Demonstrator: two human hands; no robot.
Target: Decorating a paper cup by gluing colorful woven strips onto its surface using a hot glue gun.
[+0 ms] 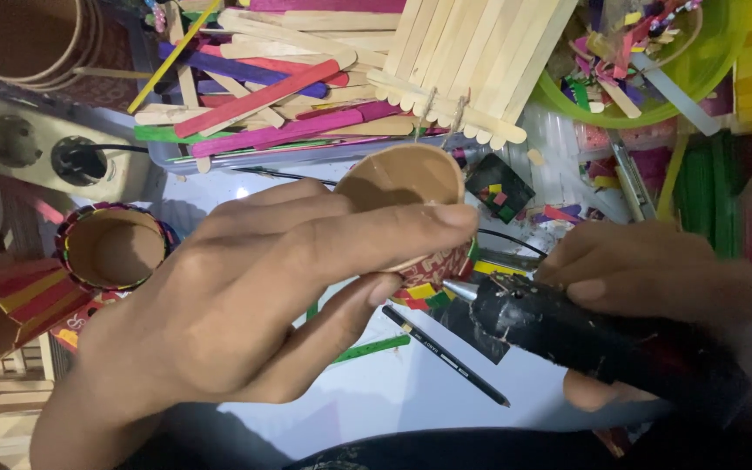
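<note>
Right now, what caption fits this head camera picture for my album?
Left hand tilts a paper cup while right hand aims a black glue gun at its colourful stick trim.

White table (393,396) carries a pencil (446,355) and green stick (372,349).

White tabletop (393,392) crowded with craft clutter, white power strip (36,148) at left; dim light

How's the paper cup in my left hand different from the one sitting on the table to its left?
The held cup is tilted on its side in the left hand, with the glue gun nozzle at its coloured pieces. The table cup stands upright, untouched, its rim ringed with coloured strips. Both are brown inside.
</note>
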